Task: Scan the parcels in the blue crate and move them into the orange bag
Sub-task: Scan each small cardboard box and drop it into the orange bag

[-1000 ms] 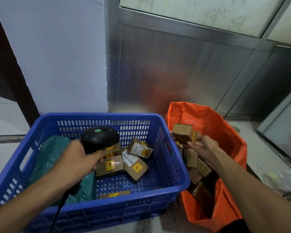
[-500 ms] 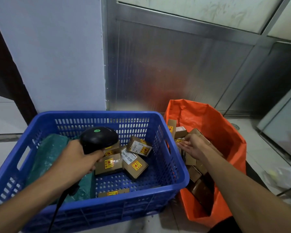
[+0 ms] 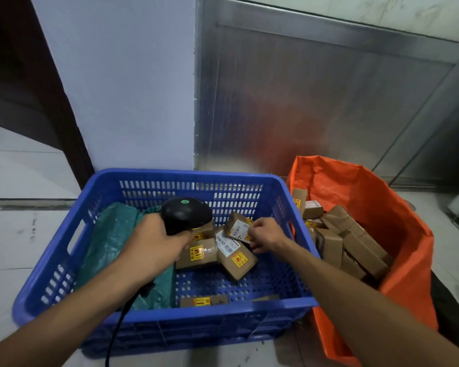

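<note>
The blue crate (image 3: 181,172) stands on the floor with several small cardboard parcels in it. My left hand (image 3: 156,245) grips a black corded scanner (image 3: 186,215) over a parcel with a yellow sticker (image 3: 199,255). My right hand (image 3: 266,234) is inside the crate, its fingers curled on the right edge of a tilted parcel with a white label (image 3: 237,228). Another labelled parcel (image 3: 236,256) lies just below it, and one more (image 3: 204,301) sits by the near wall. To the right, the orange bag (image 3: 387,207) stands open with several parcels (image 3: 355,242) inside.
A crumpled green plastic bag (image 3: 112,242) fills the crate's left side. A pale wall (image 3: 122,102) and a metal panel (image 3: 302,102) rise right behind the crate and bag. White floor tiles (image 3: 16,234) lie to the left.
My right hand left the orange bag, crossed the crate's right wall and came down on the tilted labelled parcel. The left hand and the scanner hardly moved.
</note>
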### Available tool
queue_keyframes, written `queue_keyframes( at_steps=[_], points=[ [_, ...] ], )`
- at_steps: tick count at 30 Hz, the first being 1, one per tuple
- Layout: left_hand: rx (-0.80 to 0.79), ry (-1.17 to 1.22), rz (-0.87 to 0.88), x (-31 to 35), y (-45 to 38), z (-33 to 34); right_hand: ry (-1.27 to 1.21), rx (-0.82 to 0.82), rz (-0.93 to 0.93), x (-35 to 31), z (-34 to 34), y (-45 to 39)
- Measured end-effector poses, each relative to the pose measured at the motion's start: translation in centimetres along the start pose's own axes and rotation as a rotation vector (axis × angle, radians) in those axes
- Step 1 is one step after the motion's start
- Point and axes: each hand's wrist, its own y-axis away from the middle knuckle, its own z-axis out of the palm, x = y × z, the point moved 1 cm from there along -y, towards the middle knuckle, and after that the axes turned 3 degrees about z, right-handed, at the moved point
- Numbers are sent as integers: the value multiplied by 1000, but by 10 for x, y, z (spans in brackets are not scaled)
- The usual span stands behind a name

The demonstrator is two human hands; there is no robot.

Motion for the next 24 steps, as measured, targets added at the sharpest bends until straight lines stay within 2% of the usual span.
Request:
queue_keyframes(
  at_steps=[5, 8, 11, 15, 24],
  points=[
    [2, -10, 7, -4, -6, 3, 792, -227, -215, 21, 47, -17],
    [-17, -1, -1, -7, -4, 6, 1098, -370, -306, 38, 76, -17],
    [-45, -13, -6, -7, -4, 9, 1243, -519, -367, 50, 107, -17],
    [-63, -23, 1, -8, -6, 11, 1270, -567, -431, 56, 138, -20],
    [-39, 23, 28, -10, -23, 8, 1325, -710, -287, 86, 151, -49]
  ],
)
